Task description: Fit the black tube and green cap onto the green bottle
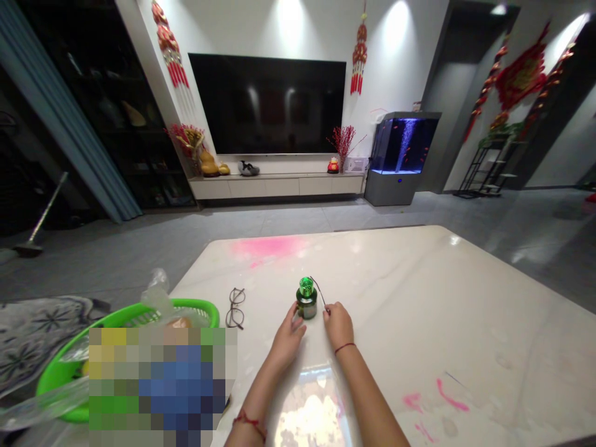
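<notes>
A small dark-green glass bottle (306,305) with a shiny bright-green cap (306,286) stands upright on the pale table. My left hand (288,338) is curled around the bottle's lower left side, fingers at its edge and thumb in front. To the right of the bottle, my right hand (339,323) pinches a thin dark curved stick (320,292) between thumb and fingers. The stick's far end reaches up beside the cap; whether it touches the cap I cannot tell. A pair of thin-framed glasses (236,308) lies on the table left of the bottle.
At the left, a green plastic basket (212,307) holds plastic bags, and a blurred patch covers part of it. Pink stains mark the glossy table (395,298). Beyond are a television (270,105), a low cabinet (279,185) and a fish tank (403,146).
</notes>
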Demonstrator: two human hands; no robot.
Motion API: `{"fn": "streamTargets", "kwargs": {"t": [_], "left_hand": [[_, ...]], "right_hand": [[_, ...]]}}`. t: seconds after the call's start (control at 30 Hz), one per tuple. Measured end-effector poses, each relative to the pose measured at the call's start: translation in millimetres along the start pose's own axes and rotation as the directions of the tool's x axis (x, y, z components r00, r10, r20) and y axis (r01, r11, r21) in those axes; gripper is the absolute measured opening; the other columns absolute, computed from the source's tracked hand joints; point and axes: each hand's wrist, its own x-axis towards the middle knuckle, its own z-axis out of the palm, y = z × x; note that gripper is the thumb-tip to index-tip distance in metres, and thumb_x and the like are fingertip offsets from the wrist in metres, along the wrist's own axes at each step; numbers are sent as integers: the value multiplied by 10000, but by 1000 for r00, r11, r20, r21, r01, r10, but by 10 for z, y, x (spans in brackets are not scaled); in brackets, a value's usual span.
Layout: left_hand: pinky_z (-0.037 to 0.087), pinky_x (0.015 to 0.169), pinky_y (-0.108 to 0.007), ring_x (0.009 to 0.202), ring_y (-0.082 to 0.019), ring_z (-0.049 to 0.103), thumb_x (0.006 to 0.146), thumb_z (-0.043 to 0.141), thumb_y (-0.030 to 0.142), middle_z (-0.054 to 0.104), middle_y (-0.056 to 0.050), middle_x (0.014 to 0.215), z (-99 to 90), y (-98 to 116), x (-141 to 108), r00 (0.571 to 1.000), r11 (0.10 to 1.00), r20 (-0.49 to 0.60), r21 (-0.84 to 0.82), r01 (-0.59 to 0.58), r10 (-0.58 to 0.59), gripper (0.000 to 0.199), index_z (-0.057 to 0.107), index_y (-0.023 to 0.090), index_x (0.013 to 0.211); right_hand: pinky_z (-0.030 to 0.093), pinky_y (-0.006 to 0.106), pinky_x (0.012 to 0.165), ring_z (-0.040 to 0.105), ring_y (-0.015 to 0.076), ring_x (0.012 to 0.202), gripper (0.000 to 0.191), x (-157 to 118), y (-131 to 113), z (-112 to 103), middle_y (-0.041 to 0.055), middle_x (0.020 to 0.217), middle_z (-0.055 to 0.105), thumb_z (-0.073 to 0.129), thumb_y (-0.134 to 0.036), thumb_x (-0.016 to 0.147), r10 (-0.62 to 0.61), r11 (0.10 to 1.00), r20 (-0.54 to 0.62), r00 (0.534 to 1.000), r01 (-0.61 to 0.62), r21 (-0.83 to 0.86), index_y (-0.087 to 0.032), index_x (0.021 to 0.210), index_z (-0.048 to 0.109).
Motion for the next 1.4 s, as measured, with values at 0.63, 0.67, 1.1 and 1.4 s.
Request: {"fn": "streamTargets", "kwargs": {"t": [0.63,0.67,1.1,1.4], "left_hand": [[318,530,-219,512,-104,418,661,481,195,364,60,473,300,346,-286,910,909,-363,415,-32,198,200,362,203,501],[274,505,-219,482,-96,358,652,463,178,277,63,451,282,386,-323,905,899,-367,435,-39,217,245,298,203,473],[154,389,-226,363,-70,151,645,-15,794,140,64,396,53,685,-282,974,964,209,-226,139,-92,626,132,231,414],[434,740,-325,818,-213,590,736,97,726,660,-117,839,114,266,141,960,991,-247,-34,126,-131,773,623,159,748]], "right_hand": [[314,248,558,495,153,599,232,-373,-78,-532,22,621,545,368,-40,704,4,992,-216,976,22,121,-200,616,510],[288,250,536,475,146,567,245,-395,-85,-580,15,596,532,364,-21,681,-12,994,-202,979,33,104,-204,581,492],[128,193,323,12,47,312,605,-258,14,-731,-106,367,30,31,-777,701,-364,-118,218,906,-277,953,-243,423,94],[408,277,581,502,163,567,446,-22,-73,-289,39,563,540,403,-587,761,120,744,-7,993,-85,663,-211,530,472]]}}
